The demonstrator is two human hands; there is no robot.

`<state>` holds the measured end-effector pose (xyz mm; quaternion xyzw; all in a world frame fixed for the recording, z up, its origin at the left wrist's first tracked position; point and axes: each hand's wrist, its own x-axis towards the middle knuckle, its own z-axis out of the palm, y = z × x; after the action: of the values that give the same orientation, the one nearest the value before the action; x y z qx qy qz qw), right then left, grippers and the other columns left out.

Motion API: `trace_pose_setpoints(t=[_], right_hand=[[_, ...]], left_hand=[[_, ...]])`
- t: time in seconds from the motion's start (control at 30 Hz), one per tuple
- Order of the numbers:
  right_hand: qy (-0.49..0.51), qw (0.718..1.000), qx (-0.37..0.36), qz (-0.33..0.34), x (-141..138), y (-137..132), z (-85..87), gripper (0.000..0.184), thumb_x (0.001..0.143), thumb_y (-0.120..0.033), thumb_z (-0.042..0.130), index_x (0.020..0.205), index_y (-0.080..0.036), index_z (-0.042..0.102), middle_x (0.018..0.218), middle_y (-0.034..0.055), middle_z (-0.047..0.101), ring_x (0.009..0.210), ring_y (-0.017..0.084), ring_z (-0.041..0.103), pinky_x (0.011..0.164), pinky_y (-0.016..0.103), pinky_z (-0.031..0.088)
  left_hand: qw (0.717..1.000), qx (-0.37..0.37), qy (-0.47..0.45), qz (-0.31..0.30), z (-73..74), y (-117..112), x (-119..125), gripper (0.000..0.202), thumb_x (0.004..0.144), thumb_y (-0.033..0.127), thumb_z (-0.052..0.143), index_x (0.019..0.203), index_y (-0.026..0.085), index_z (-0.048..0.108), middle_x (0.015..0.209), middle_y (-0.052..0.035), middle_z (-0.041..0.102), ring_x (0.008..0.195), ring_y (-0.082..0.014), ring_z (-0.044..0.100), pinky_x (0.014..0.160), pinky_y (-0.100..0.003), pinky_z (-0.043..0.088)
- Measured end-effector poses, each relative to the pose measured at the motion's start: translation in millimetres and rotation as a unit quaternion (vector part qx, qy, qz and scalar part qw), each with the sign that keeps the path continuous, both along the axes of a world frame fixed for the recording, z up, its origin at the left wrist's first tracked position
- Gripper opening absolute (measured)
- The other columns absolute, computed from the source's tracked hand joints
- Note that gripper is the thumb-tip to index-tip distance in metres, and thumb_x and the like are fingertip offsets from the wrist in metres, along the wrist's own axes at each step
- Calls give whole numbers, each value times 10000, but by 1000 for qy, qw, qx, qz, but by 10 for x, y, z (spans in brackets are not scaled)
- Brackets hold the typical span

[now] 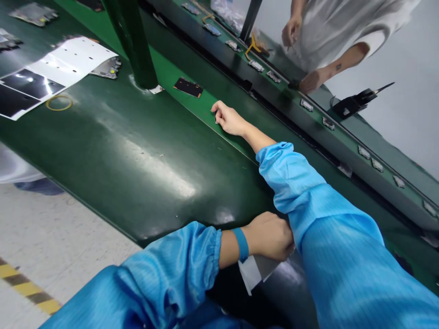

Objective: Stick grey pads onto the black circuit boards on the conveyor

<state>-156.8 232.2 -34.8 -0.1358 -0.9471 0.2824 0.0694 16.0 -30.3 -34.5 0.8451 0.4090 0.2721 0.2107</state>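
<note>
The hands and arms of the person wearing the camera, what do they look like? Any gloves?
No gloves! The left sleeve and right sleeve are shiny bright blue, baggy, wrinkled and gathered at the ends. A flat blue band circles the left hand's wrist; none shows on the right hand's.

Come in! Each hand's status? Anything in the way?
Right hand pinching small black piece. Left hand curled by white sheet, grip unclear. Black rectangular panel ahead, untouched, apparently not blocking.

Right hand point(229, 119) is partly covering a dark piece point(216, 117); left hand point(270, 235) is hiding some white paper point(251, 275); top edge is cutting off a co-worker point(331, 39).
</note>
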Motion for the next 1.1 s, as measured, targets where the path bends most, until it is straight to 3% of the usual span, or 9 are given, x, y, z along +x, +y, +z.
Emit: trace_pose_setpoints(t=[0.27,0.8,0.9,1.0,1.1], right_hand=[[-17,999,34,-3,182,-56,45,384,891,-13,415,1227,-182,493,901,14,685,900,159,654,881,287,464],[-68,992,109,-3,509,-127,32,416,928,-44,442,1320,-180,458,956,46,680,864,215,611,850,358,478],[-101,982,157,-26,571,-198,73,441,942,-67,478,1372,-164,455,1143,121,684,926,246,631,850,402,504],[-97,973,192,-78,659,-176,130,509,921,-162,627,1403,-169,463,1422,211,554,1095,318,640,876,459,534],[-68,976,165,-126,704,-16,183,679,812,-264,809,1394,-175,471,1445,208,501,1157,344,622,912,478,549]], left_hand=[[1000,-7,0,8,39,-4,11,286,938,360,619,785,168,766,808,-91,778,671,-241,730,541,-346,500],[999,-39,-2,0,69,-11,-17,257,959,343,593,823,187,746,931,-64,807,812,-247,773,541,-339,433],[999,-34,-5,-3,68,-16,-23,249,962,322,579,869,194,772,961,-53,810,832,-248,775,546,-356,435],[999,-30,-12,-5,54,-22,-11,243,963,318,586,886,198,783,967,-52,810,842,-250,776,564,-359,454],[1000,-26,-14,0,35,-31,14,238,962,334,612,864,189,774,934,-66,805,819,-246,773,570,-345,465]])
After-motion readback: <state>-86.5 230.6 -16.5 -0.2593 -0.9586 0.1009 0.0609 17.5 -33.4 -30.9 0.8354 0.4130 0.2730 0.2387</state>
